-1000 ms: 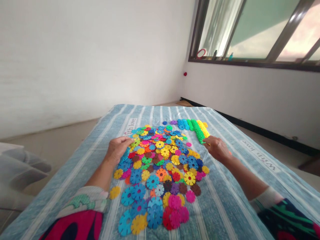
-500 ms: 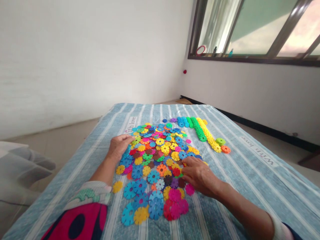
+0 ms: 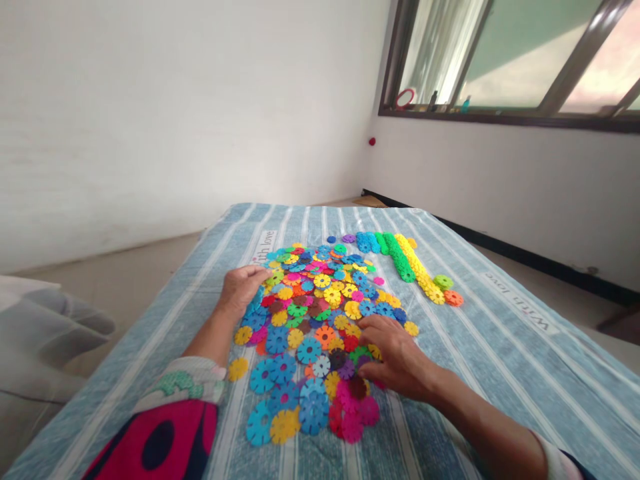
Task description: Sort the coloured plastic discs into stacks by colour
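Head view shows a mixed pile of slotted discs (image 3: 332, 296) spread on a striped blue sheet (image 3: 450, 347). At the pile's left edge, the left hand (image 3: 243, 288) has thumb and fingertips drawn together; whether they pinch a disc is too small to tell. Over the pile's right edge, the right hand (image 3: 400, 357) has thumb and fingers parted, grasping nothing visible. Right of the pile lie a green row (image 3: 400, 259), a yellow row (image 3: 417, 267) and an orange disc (image 3: 454, 298).

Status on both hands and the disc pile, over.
Left hand pinched at left edge of disc pile. Right hand open over its right side, hiding part from view.
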`<act>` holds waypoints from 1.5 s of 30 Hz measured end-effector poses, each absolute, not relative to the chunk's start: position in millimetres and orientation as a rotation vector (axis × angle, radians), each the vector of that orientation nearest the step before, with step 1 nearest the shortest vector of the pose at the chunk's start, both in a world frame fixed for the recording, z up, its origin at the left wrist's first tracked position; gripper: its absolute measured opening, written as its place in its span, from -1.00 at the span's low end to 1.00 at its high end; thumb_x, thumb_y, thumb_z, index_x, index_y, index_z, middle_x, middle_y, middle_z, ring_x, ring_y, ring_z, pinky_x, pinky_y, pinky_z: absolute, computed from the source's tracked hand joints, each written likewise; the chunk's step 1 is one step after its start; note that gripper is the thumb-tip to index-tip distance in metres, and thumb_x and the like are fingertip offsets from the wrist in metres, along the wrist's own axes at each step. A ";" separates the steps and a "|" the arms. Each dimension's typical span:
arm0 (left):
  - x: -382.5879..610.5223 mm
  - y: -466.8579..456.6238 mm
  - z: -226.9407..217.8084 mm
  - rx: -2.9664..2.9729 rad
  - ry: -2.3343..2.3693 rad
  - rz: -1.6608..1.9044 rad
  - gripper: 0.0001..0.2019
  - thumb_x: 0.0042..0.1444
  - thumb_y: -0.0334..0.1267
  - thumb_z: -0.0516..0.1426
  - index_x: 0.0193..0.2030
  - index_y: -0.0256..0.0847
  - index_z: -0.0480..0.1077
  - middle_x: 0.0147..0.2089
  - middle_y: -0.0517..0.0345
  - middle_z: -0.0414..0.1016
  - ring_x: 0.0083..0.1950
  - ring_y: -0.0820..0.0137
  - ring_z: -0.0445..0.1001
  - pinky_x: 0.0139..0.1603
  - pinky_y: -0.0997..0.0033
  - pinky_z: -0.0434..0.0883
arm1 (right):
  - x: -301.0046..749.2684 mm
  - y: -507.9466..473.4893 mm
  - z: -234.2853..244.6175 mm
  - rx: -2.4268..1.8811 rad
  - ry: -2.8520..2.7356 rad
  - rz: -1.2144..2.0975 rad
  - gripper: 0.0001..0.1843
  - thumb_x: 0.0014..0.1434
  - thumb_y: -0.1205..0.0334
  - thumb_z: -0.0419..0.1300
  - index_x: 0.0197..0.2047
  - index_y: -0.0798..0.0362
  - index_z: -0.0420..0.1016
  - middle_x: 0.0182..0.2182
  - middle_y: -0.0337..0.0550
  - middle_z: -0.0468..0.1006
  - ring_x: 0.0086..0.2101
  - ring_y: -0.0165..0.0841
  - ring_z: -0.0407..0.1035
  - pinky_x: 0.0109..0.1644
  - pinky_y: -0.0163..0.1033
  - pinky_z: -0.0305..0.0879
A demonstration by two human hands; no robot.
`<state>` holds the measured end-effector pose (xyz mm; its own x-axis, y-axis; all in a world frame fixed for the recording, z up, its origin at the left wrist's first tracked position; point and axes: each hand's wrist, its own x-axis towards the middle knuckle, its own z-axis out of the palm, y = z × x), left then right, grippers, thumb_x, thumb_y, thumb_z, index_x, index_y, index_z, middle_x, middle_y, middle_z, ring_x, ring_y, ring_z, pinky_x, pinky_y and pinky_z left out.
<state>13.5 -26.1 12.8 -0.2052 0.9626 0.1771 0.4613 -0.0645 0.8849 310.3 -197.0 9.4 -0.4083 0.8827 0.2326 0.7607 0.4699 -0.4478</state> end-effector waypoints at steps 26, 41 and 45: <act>12.0 -21.4 15.5 1.449 1.706 1.260 -0.70 -0.32 -0.04 0.25 -0.45 -0.18 0.57 -0.43 0.20 0.60 -0.22 0.25 0.48 -0.13 0.36 0.36 | 338.2 -173.2 21.6 -1.232 -1.842 0.599 -0.87 0.08 0.43 0.18 -0.41 0.02 0.49 -0.34 -0.20 0.58 -0.25 -0.33 0.48 -0.10 -0.24 0.36; 14.3 -23.3 18.2 1.454 1.742 1.253 -0.71 -0.33 -0.04 0.24 -0.47 -0.16 0.57 -0.44 0.22 0.60 -0.22 0.24 0.48 -0.16 0.36 0.37 | 463.7 -66.8 15.4 -1.651 -1.948 0.073 -0.85 0.05 0.40 0.20 -0.40 0.06 0.61 -0.27 -0.09 0.58 -0.22 -0.26 0.47 -0.05 -0.18 0.33; 15.1 -23.5 19.2 1.432 1.742 1.252 -0.72 -0.33 -0.05 0.24 -0.48 -0.16 0.57 -0.45 0.22 0.60 -0.23 0.25 0.49 -0.18 0.37 0.37 | 465.8 -57.6 12.0 -1.678 -1.993 0.061 -0.84 0.02 0.42 0.21 -0.40 0.05 0.63 -0.30 -0.11 0.59 -0.23 -0.28 0.46 -0.07 -0.21 0.32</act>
<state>15.1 -23.5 19.2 -0.2771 0.9510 0.1372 0.4336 -0.0036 0.9011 465.8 -57.6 12.0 -0.0885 0.9280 0.3620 0.9039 0.2274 -0.3622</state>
